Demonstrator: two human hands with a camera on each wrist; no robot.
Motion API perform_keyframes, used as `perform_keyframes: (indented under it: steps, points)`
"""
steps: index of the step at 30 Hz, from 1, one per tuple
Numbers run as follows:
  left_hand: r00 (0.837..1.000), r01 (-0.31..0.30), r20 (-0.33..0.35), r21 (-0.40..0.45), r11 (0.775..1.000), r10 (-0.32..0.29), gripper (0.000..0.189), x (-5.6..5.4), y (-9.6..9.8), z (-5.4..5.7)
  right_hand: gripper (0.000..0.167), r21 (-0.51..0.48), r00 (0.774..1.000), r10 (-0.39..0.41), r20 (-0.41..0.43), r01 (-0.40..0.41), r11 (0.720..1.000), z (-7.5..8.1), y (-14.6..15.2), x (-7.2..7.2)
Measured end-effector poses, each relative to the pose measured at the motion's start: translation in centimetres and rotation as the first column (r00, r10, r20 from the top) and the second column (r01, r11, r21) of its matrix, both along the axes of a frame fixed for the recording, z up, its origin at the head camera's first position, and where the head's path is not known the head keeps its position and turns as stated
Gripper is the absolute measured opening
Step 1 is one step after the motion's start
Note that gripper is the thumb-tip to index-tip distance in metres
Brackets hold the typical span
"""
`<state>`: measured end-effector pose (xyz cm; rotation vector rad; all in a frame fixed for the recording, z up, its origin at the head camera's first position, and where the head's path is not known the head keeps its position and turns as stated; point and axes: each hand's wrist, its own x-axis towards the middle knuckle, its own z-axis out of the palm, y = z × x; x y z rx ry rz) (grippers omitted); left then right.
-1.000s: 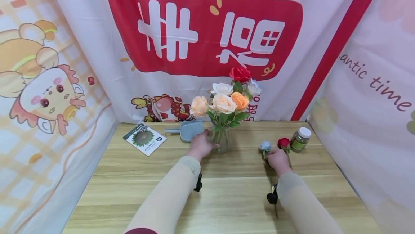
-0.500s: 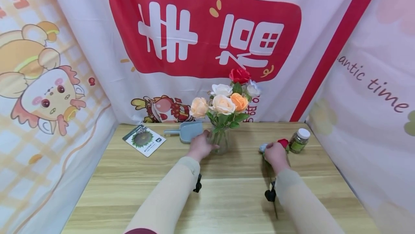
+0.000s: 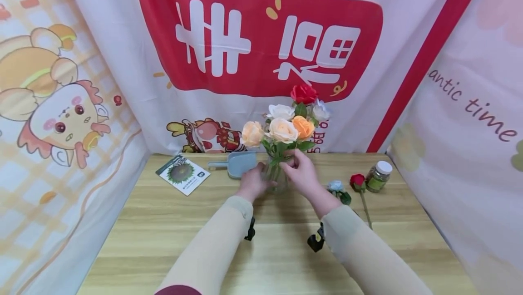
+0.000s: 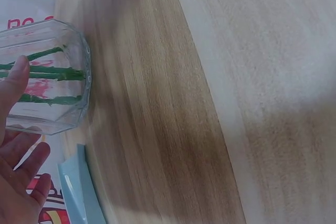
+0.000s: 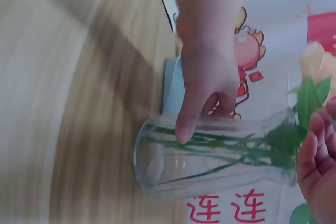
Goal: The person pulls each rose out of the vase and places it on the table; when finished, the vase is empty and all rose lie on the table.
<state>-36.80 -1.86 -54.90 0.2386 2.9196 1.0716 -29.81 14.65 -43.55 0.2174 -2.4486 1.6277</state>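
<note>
A clear glass vase stands upright on the wooden table, with several artificial roses in red, white, peach and orange. My left hand grips its side, the thumb across the front of the glass, as the left wrist view shows. At the vase's mouth is my right hand, its fingertips bent among the green leaves. Whether those fingers pinch a stem or leaf I cannot tell. On the table to the right lie a light blue rose, partly behind my right forearm, and a red rose.
Left of the vase, close to my left hand, lies a light blue dustpan. A card with a spiky plant picture is farther left. Beside the red rose stands a small jar with a white lid. Printed cloth walls surround the table.
My right hand has left the light blue rose on the table and moved left to the vase's mouth. The left hand has stayed on the vase.
</note>
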Motion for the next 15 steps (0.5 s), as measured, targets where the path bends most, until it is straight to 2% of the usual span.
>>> perform_keyframes:
  steps: [3,6,11,15]
  points:
    - [1.0,-0.002,0.008,-0.032,0.999,0.002,0.061,-0.1,0.0,0.5,0.048,-0.01,0.998,-0.058,0.008,0.058,0.998,0.5,-0.9,-0.5]
    - [1.0,0.003,0.016,-0.047,0.999,-0.002,0.062,0.0,0.1,0.8,0.055,-0.042,0.991,-0.118,0.061,0.12,0.992,0.8,-1.4,-1.0]
    - [1.0,0.004,0.005,-0.035,0.999,-0.004,0.062,0.1,0.1,0.8,0.055,-0.094,0.968,-0.222,0.116,0.233,0.968,0.7,-1.8,-1.7]
    - [1.0,0.003,-0.009,-0.021,1.0,-0.004,0.061,0.2,0.1,0.5,0.045,-0.096,0.963,-0.242,0.115,0.253,0.963,0.5,-1.8,-2.1]
